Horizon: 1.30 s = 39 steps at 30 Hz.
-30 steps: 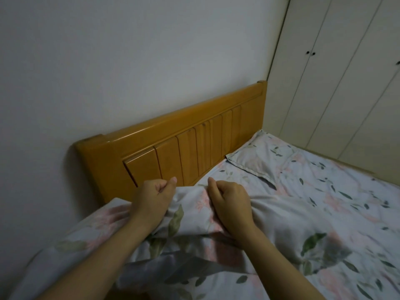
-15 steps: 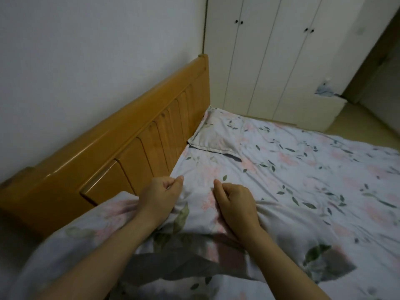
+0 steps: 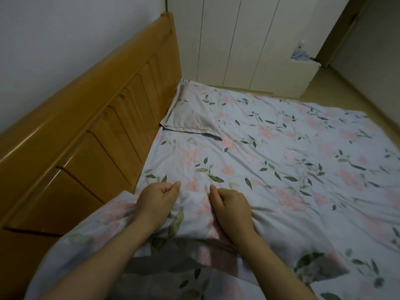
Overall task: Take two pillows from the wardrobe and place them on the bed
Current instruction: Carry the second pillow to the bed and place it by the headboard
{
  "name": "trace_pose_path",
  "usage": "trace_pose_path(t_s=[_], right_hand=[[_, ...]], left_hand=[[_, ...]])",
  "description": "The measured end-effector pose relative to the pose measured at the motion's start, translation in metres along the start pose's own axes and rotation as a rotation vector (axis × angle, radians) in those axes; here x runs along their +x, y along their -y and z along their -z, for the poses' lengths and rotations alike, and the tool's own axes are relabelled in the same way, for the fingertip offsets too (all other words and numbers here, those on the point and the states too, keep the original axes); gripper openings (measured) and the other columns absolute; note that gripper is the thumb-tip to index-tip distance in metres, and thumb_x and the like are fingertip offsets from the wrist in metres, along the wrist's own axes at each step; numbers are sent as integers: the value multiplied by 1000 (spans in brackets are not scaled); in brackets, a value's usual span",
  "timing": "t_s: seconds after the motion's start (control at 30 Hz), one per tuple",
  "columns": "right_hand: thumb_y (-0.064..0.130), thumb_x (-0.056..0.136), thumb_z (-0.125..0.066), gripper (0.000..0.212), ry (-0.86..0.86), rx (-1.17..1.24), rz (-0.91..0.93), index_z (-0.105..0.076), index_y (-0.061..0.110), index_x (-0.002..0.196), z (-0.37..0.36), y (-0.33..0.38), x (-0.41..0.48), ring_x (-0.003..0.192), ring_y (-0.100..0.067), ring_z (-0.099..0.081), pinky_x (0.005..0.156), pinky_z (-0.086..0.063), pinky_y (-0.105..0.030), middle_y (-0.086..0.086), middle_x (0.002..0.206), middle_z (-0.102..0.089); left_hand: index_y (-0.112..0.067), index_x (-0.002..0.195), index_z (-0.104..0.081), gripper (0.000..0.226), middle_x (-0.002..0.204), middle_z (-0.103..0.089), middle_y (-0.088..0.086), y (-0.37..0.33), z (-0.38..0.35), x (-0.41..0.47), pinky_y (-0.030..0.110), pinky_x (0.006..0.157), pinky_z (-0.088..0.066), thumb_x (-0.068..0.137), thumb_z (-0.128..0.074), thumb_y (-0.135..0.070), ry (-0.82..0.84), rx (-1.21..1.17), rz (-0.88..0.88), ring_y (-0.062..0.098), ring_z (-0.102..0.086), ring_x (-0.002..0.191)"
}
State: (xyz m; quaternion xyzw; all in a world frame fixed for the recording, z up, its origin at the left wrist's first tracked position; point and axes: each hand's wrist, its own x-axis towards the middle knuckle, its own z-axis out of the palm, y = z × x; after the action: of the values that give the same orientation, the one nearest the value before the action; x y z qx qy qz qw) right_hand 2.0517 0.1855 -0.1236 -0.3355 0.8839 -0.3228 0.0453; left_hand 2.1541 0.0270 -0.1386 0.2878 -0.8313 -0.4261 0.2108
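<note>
Bed (image 3: 303, 161) is spreading right of the headboard (image 3: 97, 137), covered in a wrinkled pale sheet with pink flowers and green leaves. Headboard is glossy orange wood with vertical ribbed panels. White flat-panel wardrobe (image 3: 238, 40) is standing past the headboard's far end. 2 pillows, same floral cloth. Far pillow (image 3: 192, 111) is lying flat, rectangular, touching the headboard's far end. Near pillow (image 3: 121, 221) is sitting soft and rumpled by the headboard's near end, under both hands. Left hand (image 3: 159, 202) is curling tight, thumb against forefinger, gripping its upper edge. Right hand (image 3: 232, 207) is digging curled fingers into the cover, cloth bunching around them.
</note>
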Motion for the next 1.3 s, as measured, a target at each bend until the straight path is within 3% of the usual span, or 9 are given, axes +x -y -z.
trace_pose_path(t_s=[0.17,0.33,0.5,0.6,0.73,0.93,1.0,1.13,1.3], right_hand=[[38,96,-40,53,48,5,-119,-33,18,47,-18,-17,19,44,-16,-36,51,-34,-37,1,44,-36],[37,96,-41,52,28,-4,-257,-30,20,48,-46,-30,32,44,-14,-35,48,-26,-33,2,44,-36],[38,96,-39,51,1,8,-386,-37,17,50,-81,-46,49,48,-19,-43,52,-36,-35,-2,48,-44],[40,96,-37,52,-46,1,-471,-45,14,51,-99,-56,56,48,-19,-46,51,-37,-35,-3,50,-49],[39,97,-36,52,-132,-35,-565,-41,17,50,-118,-66,66,46,-14,-41,46,-27,-29,2,48,-44],[36,97,-36,48,-302,32,-663,-45,16,54,-140,-71,71,49,-14,-41,47,-25,-32,3,51,-44],[35,97,-37,46,-333,89,-677,-46,16,56,-150,-70,69,50,-14,-41,49,-27,-33,3,52,-44],[33,97,-42,42,-208,203,-663,-40,16,59,-190,-78,59,49,-9,-37,49,-26,-28,3,53,-40],[32,96,-45,40,-34,307,-715,-40,16,60,-260,-100,34,50,-9,-37,49,-29,-22,3,55,-42]], left_hand=[[-18,45,-29,51,42,-30,0,22,-23,30,36,49,-30,84,-47,-46,82,34,27,18,-34,45],[-16,47,-28,52,43,-29,1,52,-43,67,35,51,-32,83,-49,-47,172,63,19,17,-35,45],[-16,49,-28,53,46,-30,1,82,-68,103,34,51,-28,87,-55,-41,240,108,14,20,-36,48],[-15,51,-29,52,47,-32,2,91,-86,123,34,51,-27,87,-54,-42,269,170,5,22,-39,50],[-13,50,-27,54,46,-31,2,97,-116,148,35,52,-24,87,-54,-41,286,184,-25,21,-36,49],[-15,50,-30,51,54,-46,14,95,-145,177,39,53,-31,88,-54,-39,307,148,-184,28,-45,54],[-16,49,-29,52,52,-43,11,103,-150,183,38,53,-31,86,-55,-41,322,151,-242,27,-44,54],[-22,49,-25,51,53,-35,-1,148,-157,181,33,54,-27,82,-60,-39,361,184,-236,24,-42,58],[-18,53,-30,48,53,-31,-4,226,-175,161,31,57,-25,80,-67,-34,399,243,-182,22,-40,61]])
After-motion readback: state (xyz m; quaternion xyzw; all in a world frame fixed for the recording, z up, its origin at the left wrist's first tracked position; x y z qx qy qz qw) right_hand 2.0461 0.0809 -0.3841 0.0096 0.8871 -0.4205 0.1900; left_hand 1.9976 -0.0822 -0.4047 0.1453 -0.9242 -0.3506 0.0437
